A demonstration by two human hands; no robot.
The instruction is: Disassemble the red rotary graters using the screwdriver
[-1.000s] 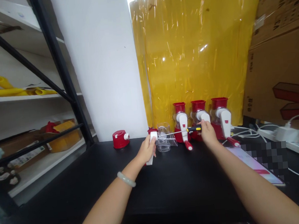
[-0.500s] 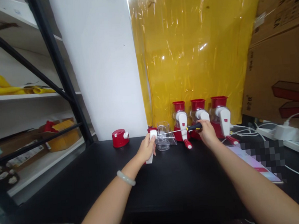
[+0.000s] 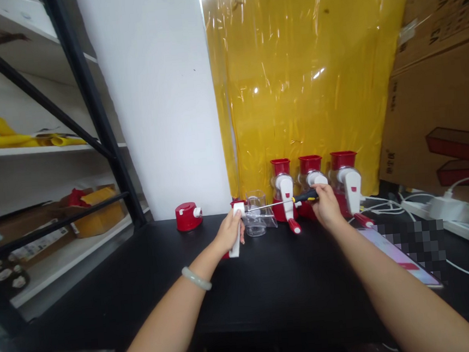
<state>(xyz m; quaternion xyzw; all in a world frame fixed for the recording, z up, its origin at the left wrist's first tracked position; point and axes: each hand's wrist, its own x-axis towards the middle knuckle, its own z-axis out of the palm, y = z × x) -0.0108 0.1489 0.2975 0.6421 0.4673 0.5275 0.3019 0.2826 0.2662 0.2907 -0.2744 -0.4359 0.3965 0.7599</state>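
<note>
My left hand [image 3: 230, 232] is closed around a white crank handle [image 3: 235, 249], held roughly upright above the black table. In my right hand [image 3: 327, 205] is a screwdriver [image 3: 305, 196] with a black and yellow grip. Its long shaft points left, and the tip meets or nearly meets the upper end of the crank handle; the exact contact is too small to tell. Just behind the shaft stands a clear plastic housing [image 3: 256, 226]. A red base [image 3: 189, 217] with a white knob sits farther left.
Three red and white rotary graters [image 3: 343, 161] stand along the back right. A tablet [image 3: 406, 262] lies by my right forearm, near a power strip [image 3: 464, 224] and white cables. Shelving [image 3: 88, 101] is at left, a large cardboard box [image 3: 436, 92] at right.
My right hand and the screwdriver's grip have risen slightly, so the shaft lies a little flatter. My left hand stays on the crank handle with barely any movement.
</note>
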